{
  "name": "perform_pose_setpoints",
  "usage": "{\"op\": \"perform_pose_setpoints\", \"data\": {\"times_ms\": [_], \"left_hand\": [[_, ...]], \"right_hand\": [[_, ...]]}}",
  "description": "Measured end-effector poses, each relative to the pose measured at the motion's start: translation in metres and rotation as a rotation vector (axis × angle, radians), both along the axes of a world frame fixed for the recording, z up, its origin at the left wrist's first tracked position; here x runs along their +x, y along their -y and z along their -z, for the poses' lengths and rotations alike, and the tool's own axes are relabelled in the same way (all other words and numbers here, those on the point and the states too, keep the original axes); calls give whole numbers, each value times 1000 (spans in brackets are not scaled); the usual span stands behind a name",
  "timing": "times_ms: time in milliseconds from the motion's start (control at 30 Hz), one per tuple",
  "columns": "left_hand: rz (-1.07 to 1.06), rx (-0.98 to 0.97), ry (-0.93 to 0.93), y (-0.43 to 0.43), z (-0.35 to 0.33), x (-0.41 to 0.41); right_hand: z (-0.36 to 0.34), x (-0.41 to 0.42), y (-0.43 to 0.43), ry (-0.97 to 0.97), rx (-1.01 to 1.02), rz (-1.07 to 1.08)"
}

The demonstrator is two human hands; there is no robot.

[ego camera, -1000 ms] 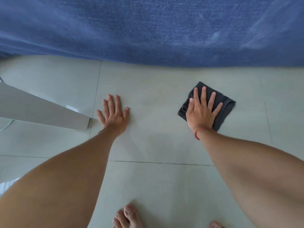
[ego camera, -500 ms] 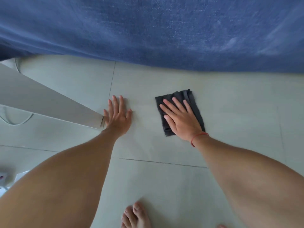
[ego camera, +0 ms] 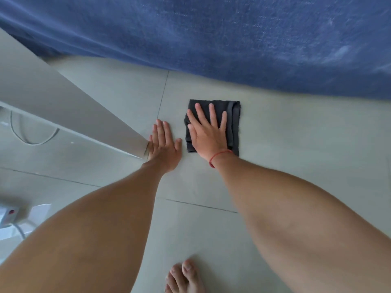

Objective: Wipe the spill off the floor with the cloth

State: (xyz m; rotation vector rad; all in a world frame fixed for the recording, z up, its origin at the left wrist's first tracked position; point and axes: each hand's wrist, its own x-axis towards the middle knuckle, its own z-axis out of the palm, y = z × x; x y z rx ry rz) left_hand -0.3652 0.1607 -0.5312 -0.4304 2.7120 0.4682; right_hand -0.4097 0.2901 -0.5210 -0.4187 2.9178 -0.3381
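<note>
A folded dark grey cloth (ego camera: 235, 125) lies on the pale tiled floor (ego camera: 300, 149), just in front of the blue fabric's edge. My right hand (ego camera: 206, 134) presses flat on the cloth with fingers spread, covering its left and middle part; a red string is around that wrist. My left hand (ego camera: 164, 144) rests flat on the bare floor right beside the cloth's left edge, holding nothing. I cannot make out any spill on the tiles.
A big blue fabric (ego camera: 211, 39) fills the top of the view. A white slanted panel (ego camera: 63, 106) ends next to my left hand. A white cable (ego camera: 31, 141) and a white plug box (ego camera: 8, 214) lie at the left. My bare foot (ego camera: 184, 278) is at the bottom.
My right hand slid the cloth leftwards across the floor, from well right of my left hand to close beside it, and turned it square. My left hand stayed planted.
</note>
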Motion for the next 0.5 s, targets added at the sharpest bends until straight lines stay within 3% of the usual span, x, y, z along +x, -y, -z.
{"op": "perform_pose_setpoints", "data": {"times_ms": [133,200,267,367,500], "left_hand": [[9,9,20,1,-1,-1],[5,12,29,1,-3,-1],[-5,10,15,1,-4,0],[-10,11,-11,0,-4,1],[-20,2,-30,-1,-3,2]], "right_hand": [[-1,9,-14,-32,58,-348],[-1,14,-44,-57,43,-410],[1,20,-77,-89,40,-310],[5,24,-106,-77,49,16],[8,18,-77,-37,47,257]]}}
